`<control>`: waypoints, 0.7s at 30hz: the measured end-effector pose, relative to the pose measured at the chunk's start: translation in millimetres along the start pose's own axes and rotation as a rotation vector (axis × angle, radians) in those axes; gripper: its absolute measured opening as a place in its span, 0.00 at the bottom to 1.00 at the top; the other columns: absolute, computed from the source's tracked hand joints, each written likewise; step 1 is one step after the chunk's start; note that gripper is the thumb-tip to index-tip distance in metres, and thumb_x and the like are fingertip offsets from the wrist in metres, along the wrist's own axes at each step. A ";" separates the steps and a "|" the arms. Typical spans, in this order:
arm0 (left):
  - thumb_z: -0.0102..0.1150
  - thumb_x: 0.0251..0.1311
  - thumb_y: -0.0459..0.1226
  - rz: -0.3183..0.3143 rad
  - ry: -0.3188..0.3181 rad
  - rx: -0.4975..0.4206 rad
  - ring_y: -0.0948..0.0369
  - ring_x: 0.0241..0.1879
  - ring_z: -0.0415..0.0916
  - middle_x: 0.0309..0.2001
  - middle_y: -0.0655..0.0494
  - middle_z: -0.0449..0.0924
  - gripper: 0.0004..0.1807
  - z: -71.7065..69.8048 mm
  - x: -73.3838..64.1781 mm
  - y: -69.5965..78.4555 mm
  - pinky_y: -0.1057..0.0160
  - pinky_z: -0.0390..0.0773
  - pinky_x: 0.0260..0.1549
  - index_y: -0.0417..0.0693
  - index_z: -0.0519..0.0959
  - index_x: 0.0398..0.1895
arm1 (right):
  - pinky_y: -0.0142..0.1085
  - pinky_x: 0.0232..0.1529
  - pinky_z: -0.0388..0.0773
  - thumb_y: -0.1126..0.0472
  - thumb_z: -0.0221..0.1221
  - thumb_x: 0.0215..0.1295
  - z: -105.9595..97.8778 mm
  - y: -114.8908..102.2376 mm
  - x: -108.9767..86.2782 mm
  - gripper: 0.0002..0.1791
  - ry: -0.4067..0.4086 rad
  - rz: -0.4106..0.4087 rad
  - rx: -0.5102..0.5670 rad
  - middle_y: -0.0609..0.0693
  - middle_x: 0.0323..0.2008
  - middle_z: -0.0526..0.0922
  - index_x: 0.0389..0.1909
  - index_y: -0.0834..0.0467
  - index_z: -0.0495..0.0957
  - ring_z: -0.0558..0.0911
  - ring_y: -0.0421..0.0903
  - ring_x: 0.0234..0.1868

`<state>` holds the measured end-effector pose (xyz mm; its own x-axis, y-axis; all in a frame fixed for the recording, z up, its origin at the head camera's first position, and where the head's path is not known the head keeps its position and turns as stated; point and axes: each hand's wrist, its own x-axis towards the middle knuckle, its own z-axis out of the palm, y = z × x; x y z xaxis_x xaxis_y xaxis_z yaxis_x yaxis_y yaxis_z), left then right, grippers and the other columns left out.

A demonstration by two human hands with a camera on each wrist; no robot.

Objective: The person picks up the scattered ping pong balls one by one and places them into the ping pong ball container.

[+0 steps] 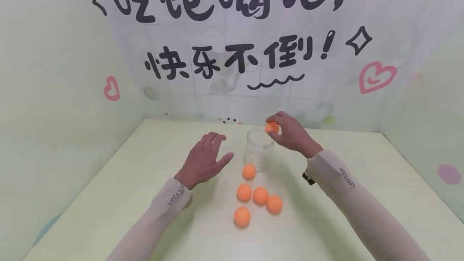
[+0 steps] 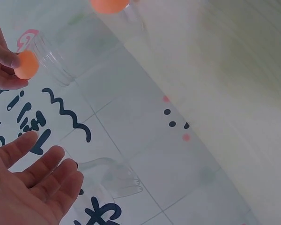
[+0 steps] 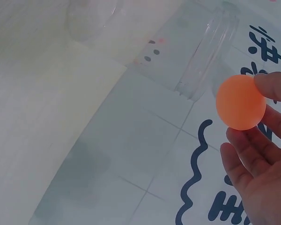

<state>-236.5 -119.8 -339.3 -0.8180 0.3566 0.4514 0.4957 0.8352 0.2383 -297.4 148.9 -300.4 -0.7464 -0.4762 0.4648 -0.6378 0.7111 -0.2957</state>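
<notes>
My right hand [image 1: 290,133] pinches an orange ping-pong ball [image 1: 271,128] between thumb and fingers, at the right side of the rim of a clear jar [image 1: 259,154]. In the right wrist view the held ball [image 3: 241,102] shows plainly, with the jar's rim [image 3: 208,56] beyond it. The jar stands upright on the table. My left hand [image 1: 203,160] hovers left of the jar, fingers relaxed and apart, holding nothing. The left wrist view shows its fingers loosely bent [image 2: 42,178]. One loose ball [image 1: 249,171] lies right in front of the jar.
Several more orange balls [image 1: 244,192] lie on the pale table [image 1: 145,172] nearer to me, one of them [image 1: 242,217] closest. A printed backdrop [image 1: 224,92] with black lettering rises behind the table, and pale side walls [image 1: 424,132] flank it.
</notes>
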 end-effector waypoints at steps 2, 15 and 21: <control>0.54 0.62 0.51 -0.005 -0.002 0.004 0.51 0.52 0.71 0.55 0.45 0.72 0.27 -0.8 1.0 -1.0 0.51 0.75 0.47 0.41 0.71 0.56 | 0.48 0.49 0.74 0.64 0.59 0.60 0.7 0.0 2.5 0.15 0.001 0.001 -0.003 0.59 0.45 0.79 0.47 0.65 0.78 0.78 0.55 0.44; 0.54 0.62 0.50 0.008 0.004 -0.013 0.50 0.52 0.71 0.54 0.44 0.72 0.27 1.7 -0.4 -1.6 0.50 0.75 0.46 0.39 0.71 0.55 | 0.49 0.49 0.74 0.64 0.60 0.60 0.3 -1.5 6.6 0.18 -0.037 0.034 0.004 0.60 0.47 0.78 0.50 0.65 0.76 0.78 0.57 0.45; 0.54 0.62 0.51 -0.001 -0.017 -0.007 0.50 0.52 0.71 0.55 0.44 0.72 0.27 6.1 -0.7 -1.4 0.50 0.75 0.47 0.40 0.71 0.56 | 0.49 0.51 0.75 0.64 0.60 0.60 0.7 2.9 3.0 0.19 -0.054 0.046 -0.011 0.60 0.49 0.77 0.52 0.66 0.75 0.79 0.57 0.47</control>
<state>-238.4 -118.6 -345.2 -0.8233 0.3627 0.4366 0.4967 0.8326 0.2451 -301.7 149.2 -300.4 -0.7845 -0.4699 0.4047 -0.6004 0.7388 -0.3061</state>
